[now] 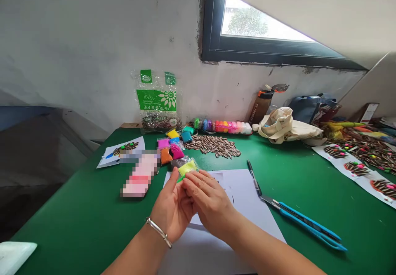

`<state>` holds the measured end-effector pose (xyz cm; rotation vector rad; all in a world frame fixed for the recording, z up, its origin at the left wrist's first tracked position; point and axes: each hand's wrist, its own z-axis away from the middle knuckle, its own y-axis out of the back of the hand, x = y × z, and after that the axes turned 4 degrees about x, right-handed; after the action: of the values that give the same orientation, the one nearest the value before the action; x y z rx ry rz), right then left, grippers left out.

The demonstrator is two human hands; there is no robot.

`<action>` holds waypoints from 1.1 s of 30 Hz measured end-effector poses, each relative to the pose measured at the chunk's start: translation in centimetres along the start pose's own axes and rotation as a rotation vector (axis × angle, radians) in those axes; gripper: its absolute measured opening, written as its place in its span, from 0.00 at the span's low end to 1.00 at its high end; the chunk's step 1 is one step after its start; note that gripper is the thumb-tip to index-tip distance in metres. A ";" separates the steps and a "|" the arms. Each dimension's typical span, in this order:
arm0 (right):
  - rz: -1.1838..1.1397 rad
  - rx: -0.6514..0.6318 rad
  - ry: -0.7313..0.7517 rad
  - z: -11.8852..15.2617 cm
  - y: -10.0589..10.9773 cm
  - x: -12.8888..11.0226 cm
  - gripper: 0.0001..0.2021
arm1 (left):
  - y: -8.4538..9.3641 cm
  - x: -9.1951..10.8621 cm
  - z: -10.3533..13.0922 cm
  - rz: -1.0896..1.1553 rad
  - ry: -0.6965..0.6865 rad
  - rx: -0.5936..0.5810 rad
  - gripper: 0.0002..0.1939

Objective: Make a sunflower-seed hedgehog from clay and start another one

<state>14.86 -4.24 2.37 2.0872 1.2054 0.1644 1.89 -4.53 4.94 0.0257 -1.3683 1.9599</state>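
Note:
My left hand (173, 209), with a silver bracelet at the wrist, is palm up above white paper (241, 184). Across its fingers lies my right hand (212, 203), palm down. A bit of green clay (181, 179) shows between the two hands near the fingertips; the rest of it is hidden. Just beyond them sit packets of coloured clay, among them a yellow-green packet (187, 168), an orange one (166, 156) and a pink one (163, 143). A black pen (253, 177) rests on the paper's right edge.
Blue-handled scissors (309, 223) lie at the right. Behind are a seed pile (216, 145), a seed bag (157, 102), a clay tube pack (225, 126), a bottle (261, 106) and a cloth bag (281, 126). Decorated papers (346, 163) lie far right, another picture (113, 157) left.

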 end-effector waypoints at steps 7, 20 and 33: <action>0.165 -0.198 -0.092 0.4 0.2 0.1 0.25 | 0.8 1.2 -0.6 0.020 0.038 -0.064 0.27; 0.238 -0.268 -0.024 0.9 -0.3 0.9 0.36 | 0.8 1.3 -0.3 0.037 -0.022 -0.100 0.32; 0.272 -0.267 -0.055 0.9 0.0 1.6 0.35 | 1.0 1.6 -0.5 0.031 -0.042 -0.134 0.33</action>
<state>16.15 -3.39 1.35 1.9950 0.8143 0.3702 0.38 -3.43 4.56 -0.0176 -1.5335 1.8985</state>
